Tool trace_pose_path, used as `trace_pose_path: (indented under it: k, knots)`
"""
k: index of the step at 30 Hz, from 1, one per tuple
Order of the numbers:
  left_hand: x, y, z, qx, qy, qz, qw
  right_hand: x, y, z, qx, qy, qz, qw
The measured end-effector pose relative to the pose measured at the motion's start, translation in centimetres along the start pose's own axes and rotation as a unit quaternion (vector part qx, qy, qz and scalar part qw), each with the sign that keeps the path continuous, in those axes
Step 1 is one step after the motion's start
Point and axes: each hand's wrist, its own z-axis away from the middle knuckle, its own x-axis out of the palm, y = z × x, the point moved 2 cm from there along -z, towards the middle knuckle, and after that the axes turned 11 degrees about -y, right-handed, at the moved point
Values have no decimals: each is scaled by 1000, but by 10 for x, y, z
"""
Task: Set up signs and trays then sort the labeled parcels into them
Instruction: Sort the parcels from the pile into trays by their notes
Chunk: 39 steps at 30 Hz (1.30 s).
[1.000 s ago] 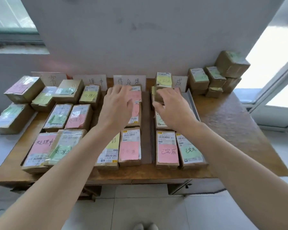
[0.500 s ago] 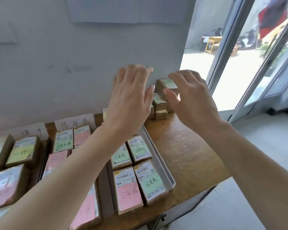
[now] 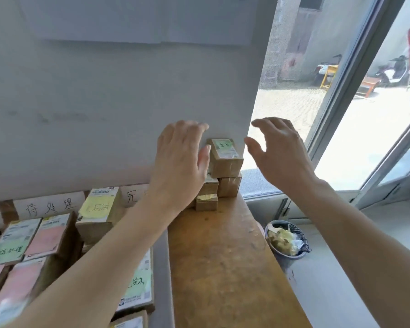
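Head view: a small brown cardboard parcel [image 3: 225, 159] w/ a white shipping label and a green handwritten note on top is seen at the far end of the bench [image 3: 223, 268], close against the grey wall [image 3: 104, 102]. It is perched on a stack of smaller parcels [image 3: 229, 188]; a yellow note is carried by one lower box.

The left hand [image 3: 182, 162] is held up just left of the top parcel, fingers straight and loosely together, nothing gripped. Its thumb lies right beside the box's left edge; contact can't be told. The right hand [image 3: 279, 157] is raised on the opposite side, apart from the parcel, fingers spread and slightly bent, nothing held. The parcel is flanked btwn the two hands.

To the left, sorted parcels are laid in a grey tray [image 3: 162, 268]: a raised yellow-note box [image 3: 100, 209], plus a green-note box [image 3: 10, 242] and a pink-note box [image 3: 47, 235] beside it. White paper signs [image 3: 50, 205] w/ handwritten characters are propped against the wall behind them. Part of the stack and of one sign is hidden by the left wrist and forearm.

On the floor beside the bench, a bin [image 3: 285, 242] w/ crumpled waste is visible. Outside the glazed frame at right, a scooter [image 3: 393, 69] is parked.
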Motion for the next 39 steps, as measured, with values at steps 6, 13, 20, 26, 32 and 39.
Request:
trace_pose_path:
  k: [6, 13, 20, 26, 32, 39]
  knots:
    - [97, -13, -15, -77, -71, 5, 995, 67, 85, -56, 60, -115, -66, 989]
    - [161, -39, -42, -132, -158, 2, 979, 141, 128, -103, 131, -224, -162, 952]
    - [212, -57, -64, -174, -199, 13, 964, 186, 155, -134, 154, -263, -184, 934]
    - [256, -75, -79, -245, -359, 6, 900, 215, 167, -151, 223, -323, -330, 858]
    - [271, -74, -78, -300, -335, 151, 880, 227, 170, -156, 281, -346, -445, 777]
    - [258, -56, -59, -307, -278, 256, 874, 222, 167, -149, 319, -288, -572, 699]
